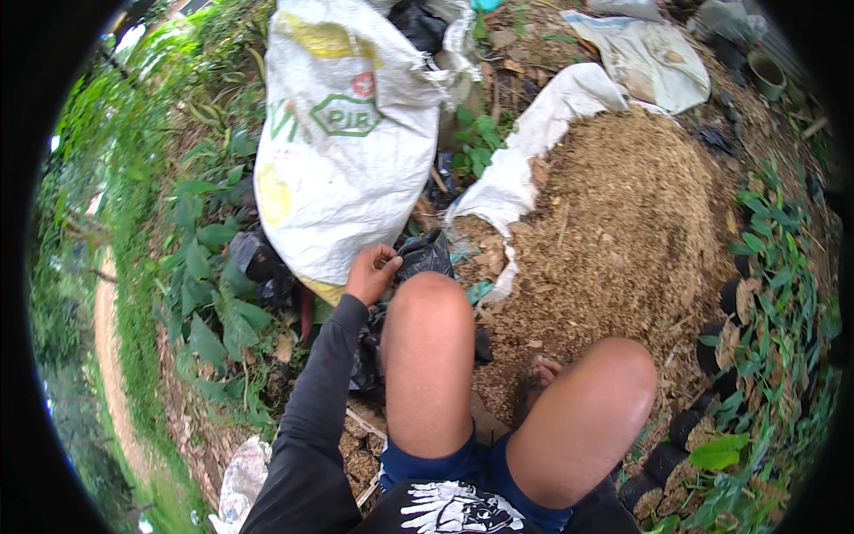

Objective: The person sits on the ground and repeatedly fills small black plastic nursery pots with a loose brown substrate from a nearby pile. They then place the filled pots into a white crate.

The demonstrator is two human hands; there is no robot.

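Note:
My left hand (pixel 373 274) reaches forward beside my raised left knee, its thumb and fingertips pinched at the edge of a black plastic bag (pixel 425 252). Just beyond it lies a large white woven sack (pixel 340 173) with printed markings. To the right spreads a pile of brown husk-like material (pixel 620 227), bordered on its left by a crumpled white woven sack (pixel 500 183). My right hand is out of view.
Small black plastic bags filled with brown material (pixel 687 427) line the right side among green plants. A wooden-edged tray (pixel 365 426) holds similar material by my left thigh. At the upper right are another flattened sack (pixel 657 63) and a round pot (pixel 767 77).

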